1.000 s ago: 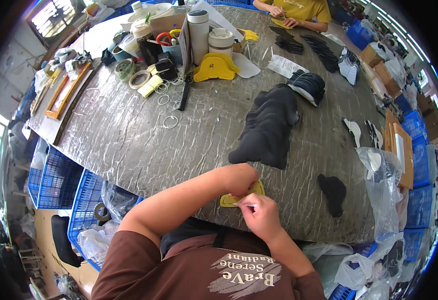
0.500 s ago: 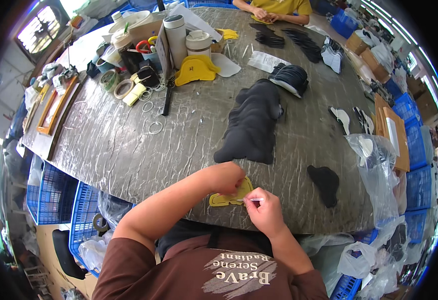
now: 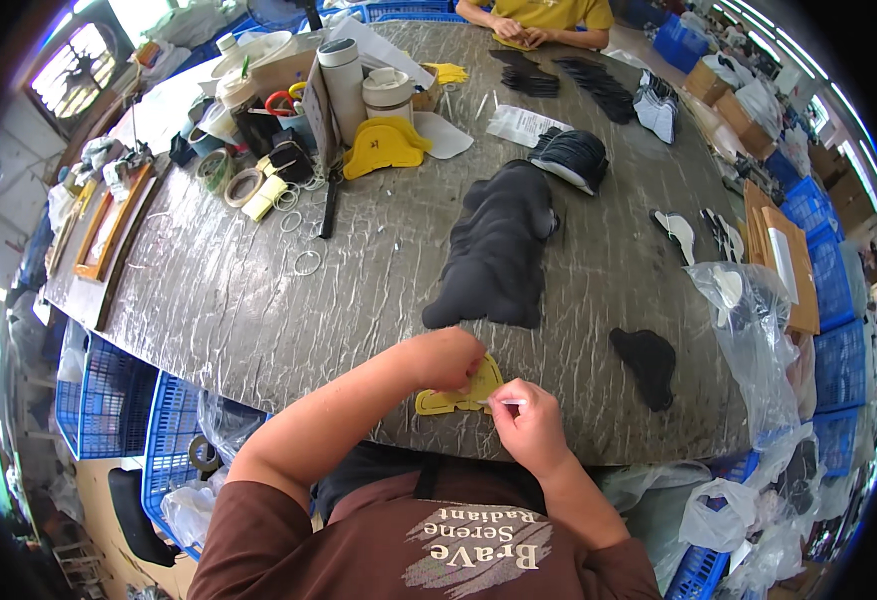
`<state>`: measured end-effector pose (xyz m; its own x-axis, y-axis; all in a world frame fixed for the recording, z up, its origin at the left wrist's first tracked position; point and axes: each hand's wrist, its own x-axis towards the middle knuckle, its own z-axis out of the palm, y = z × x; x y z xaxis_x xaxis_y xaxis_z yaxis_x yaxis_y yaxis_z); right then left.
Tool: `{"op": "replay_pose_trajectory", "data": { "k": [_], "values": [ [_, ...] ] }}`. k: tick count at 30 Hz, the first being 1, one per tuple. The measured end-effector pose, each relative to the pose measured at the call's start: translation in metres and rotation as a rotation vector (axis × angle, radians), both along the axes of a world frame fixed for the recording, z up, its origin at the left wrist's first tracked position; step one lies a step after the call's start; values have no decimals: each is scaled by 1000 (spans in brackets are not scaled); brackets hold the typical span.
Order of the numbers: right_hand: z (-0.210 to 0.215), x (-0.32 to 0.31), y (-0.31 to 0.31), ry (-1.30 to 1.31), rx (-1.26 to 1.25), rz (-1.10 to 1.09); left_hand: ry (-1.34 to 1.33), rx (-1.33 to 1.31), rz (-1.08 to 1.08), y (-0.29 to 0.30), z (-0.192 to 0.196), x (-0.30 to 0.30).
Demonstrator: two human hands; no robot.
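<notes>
Yellow flat piece, cut in a curved shape, lies at the near edge of the worktop, right in front of me. My left hand is curled over its upper end, fingers bent and pressing it down. My right hand is closed into a pinch just beside the piece's right edge; between thumb and forefinger I hold something small and pale, too small for me to say what it is.

I judge that I am at the step of fixing or peeling something small at the edge of this piece, one hand steadying while the other does the fine work. The next move calls for a firm hold from the left hand and a careful, well-aimed touch from the right.

Beyond my hands, a heap of black cut pieces lies mid-worktop, and a single black piece sits to the right. Another yellow shape, tape rolls, tall tubes and red scissors crowd the far left. The surface is grey and wrinkled. Blue crates stand below to the left, clear plastic bags hang at the right, and another person in a yellow shirt works at the far end.
</notes>
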<state>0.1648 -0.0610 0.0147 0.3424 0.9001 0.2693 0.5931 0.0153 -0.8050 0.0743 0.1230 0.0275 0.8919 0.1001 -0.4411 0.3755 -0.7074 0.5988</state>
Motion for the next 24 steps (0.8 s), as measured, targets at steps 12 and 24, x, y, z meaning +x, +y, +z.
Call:
{"op": "replay_pose_trajectory", "data": {
  "k": [12,24],
  "values": [
    [1,7,-26,69,24,-104,1,38,7,-2,2,0],
    [1,4,-23,34,16,-78,27,47,20,-5,12,2]
  ]
}}
